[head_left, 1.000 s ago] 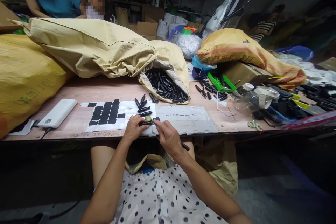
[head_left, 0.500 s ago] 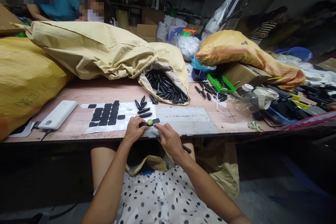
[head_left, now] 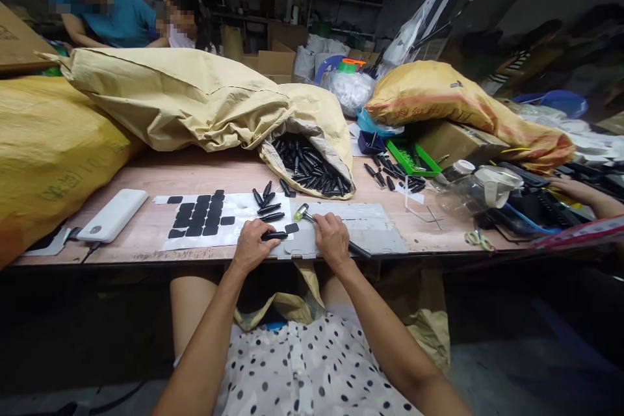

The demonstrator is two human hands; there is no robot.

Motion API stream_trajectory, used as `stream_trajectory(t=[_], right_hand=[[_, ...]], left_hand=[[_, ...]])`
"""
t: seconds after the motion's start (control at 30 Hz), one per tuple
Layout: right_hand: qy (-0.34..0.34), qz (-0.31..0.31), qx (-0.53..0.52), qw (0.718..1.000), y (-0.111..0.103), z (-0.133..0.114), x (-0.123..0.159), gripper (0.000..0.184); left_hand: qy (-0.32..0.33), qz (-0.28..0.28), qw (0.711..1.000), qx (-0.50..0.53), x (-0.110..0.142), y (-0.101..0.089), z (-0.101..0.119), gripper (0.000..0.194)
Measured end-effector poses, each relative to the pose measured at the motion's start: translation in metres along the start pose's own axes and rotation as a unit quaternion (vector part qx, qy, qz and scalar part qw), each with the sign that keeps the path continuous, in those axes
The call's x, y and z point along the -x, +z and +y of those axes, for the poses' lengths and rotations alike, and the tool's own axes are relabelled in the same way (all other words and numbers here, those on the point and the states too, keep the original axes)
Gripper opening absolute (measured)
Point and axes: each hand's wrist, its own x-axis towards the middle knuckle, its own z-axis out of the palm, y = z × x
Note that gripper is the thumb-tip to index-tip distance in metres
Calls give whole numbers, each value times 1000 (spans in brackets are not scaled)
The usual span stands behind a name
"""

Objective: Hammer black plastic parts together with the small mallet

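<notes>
Pinkish wood-grain table (head_left: 219,172): white device (head_left: 113,216), paper (head_left: 236,232), open sack (head_left: 325,110).

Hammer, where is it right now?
In the head view, the hammer is in the right hand, its head over the grey sheet's left part.

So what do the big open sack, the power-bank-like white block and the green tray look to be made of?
Open sack: probably heavy paper or paper-faced woven plastic, matte tan; it holds stiff creases.
White block: likely smooth hard plastic, with rounded edges and an even surface.
Green tray: apparently moulded plastic, bright solid colour, thin straight walls.
</notes>
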Motion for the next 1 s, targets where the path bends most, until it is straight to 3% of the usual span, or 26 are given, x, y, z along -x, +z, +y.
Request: stream_trajectory(t=[0.13,0.3,0.5,0.57,0.63,0.7,0.77,0.83,0.93,1.0], right_hand=[[-2,17,9,1000,6,0,4,26],[-2,26,12,1000,6,-3,6,25],[1,23,14,1000,6,-4,6,24],[0,21,13,1000,6,-4,6,25],[2,20,13,1000,6,-4,6,25],[4,23,12,1000,7,-4,7,25],[3,29,9,1000,7,-4,7,24],[3,34,8,999,7,-5,7,24],[8,30,9,999,7,-6,6,23],[11,23,10,1000,6,-7,6,24]], left_hand=[[23,-9,1000,-19,3,-1,2,7],[105,-24,993,-38,16,-4,8,8],[142,57,987,-56,79,10,12,12],[131,45,990,-39,102,21,9,17],[91,-10,996,-18,118,33,4,22],[-15,-91,995,-28,124,44,-2,25],[-155,-185,968,-63,121,50,-7,29],[-251,-279,924,-73,114,51,-10,31],[-269,-388,882,-7,107,49,-10,24],[-255,-426,868,25,104,48,-8,18]])
